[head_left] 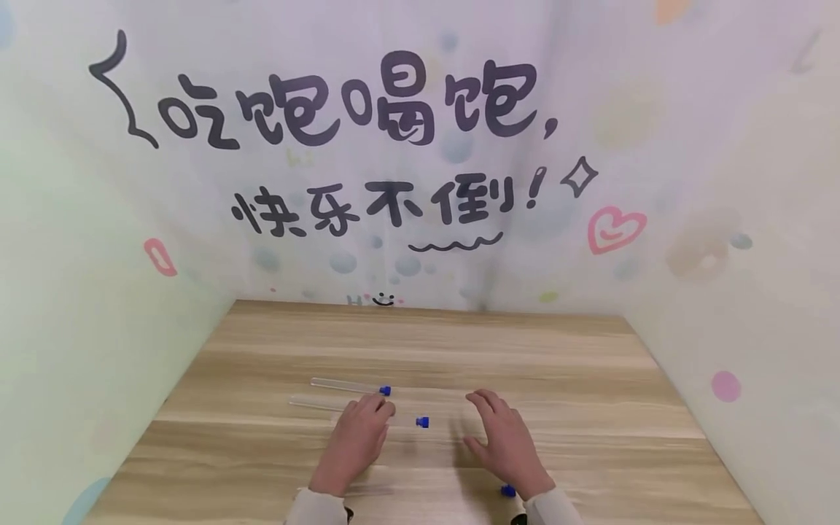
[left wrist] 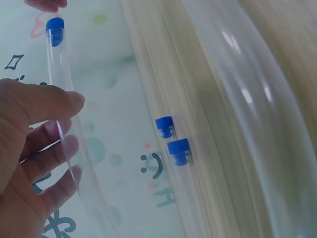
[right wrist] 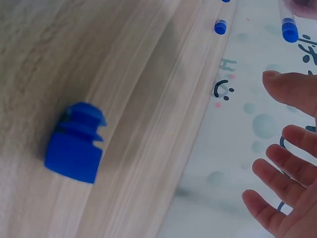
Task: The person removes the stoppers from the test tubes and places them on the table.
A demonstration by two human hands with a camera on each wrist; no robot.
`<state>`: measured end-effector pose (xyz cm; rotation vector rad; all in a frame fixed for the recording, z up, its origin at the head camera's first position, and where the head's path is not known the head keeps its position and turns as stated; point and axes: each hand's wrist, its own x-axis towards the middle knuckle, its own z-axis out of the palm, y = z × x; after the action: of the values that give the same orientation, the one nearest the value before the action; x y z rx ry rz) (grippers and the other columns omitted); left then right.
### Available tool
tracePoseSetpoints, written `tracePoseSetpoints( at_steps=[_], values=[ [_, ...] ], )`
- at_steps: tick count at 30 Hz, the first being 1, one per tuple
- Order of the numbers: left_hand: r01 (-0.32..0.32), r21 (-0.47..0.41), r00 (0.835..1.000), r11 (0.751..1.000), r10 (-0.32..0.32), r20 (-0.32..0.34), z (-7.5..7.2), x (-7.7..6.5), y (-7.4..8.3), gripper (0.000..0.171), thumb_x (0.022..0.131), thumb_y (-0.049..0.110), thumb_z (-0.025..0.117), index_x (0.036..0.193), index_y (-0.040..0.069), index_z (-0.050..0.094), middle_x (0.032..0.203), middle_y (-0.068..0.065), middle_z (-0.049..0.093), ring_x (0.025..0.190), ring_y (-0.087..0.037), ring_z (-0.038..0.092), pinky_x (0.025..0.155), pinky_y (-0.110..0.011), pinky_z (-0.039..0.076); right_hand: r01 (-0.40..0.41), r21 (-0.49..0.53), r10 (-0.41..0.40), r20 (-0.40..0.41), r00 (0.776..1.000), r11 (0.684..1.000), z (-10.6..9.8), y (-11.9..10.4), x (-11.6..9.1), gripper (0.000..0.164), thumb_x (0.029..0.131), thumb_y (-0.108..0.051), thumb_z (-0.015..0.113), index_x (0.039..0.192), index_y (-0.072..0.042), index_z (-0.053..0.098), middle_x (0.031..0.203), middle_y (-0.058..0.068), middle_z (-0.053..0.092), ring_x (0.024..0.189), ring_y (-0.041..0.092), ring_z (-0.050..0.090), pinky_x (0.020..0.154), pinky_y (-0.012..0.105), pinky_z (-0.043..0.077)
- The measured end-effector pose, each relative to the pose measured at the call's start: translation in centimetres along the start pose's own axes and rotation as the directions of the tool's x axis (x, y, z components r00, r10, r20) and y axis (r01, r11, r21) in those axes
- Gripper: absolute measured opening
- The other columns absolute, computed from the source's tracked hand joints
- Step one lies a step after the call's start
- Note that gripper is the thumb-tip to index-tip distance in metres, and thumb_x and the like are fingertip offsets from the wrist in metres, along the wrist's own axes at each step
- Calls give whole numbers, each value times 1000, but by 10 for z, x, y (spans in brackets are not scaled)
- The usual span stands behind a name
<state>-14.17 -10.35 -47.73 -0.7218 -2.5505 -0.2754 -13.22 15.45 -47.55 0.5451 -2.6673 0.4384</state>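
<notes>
My left hand [head_left: 354, 437] grips a clear test tube [left wrist: 62, 74] topped by a blue stopper [head_left: 423, 421], with the thumb on one side and curled fingers on the other. Two more clear test tubes, the far one [head_left: 348, 384] and the nearer one [head_left: 315, 401], lie side by side beyond that hand, and their blue stoppers show in the left wrist view. My right hand [head_left: 508, 441] hovers to the right with spread fingers and holds nothing. Below it, a loose blue stopper [right wrist: 77, 144] lies on the table.
The wood-grain table [head_left: 590, 379] meets a printed back wall [head_left: 394, 270] and pale side walls. Close to the left wrist camera, a large, blurred clear tube [left wrist: 247, 99] crosses the right of that view.
</notes>
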Motion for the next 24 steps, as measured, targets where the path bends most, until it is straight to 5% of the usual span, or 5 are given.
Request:
tracePoseSetpoints(
  at_steps=[24],
  values=[
    [-118, -40, 991, 992, 116, -63, 6, 9, 20, 23, 69, 6, 81, 85, 12, 65, 80, 5, 56, 74, -9, 55, 65, -24, 47, 92, -2, -92, -96, 991, 996, 7, 0, 1, 65, 62, -25, 88, 117, -9, 59, 113, 5, 59, 97, 22, 61, 72, 37, 51]
  ],
)
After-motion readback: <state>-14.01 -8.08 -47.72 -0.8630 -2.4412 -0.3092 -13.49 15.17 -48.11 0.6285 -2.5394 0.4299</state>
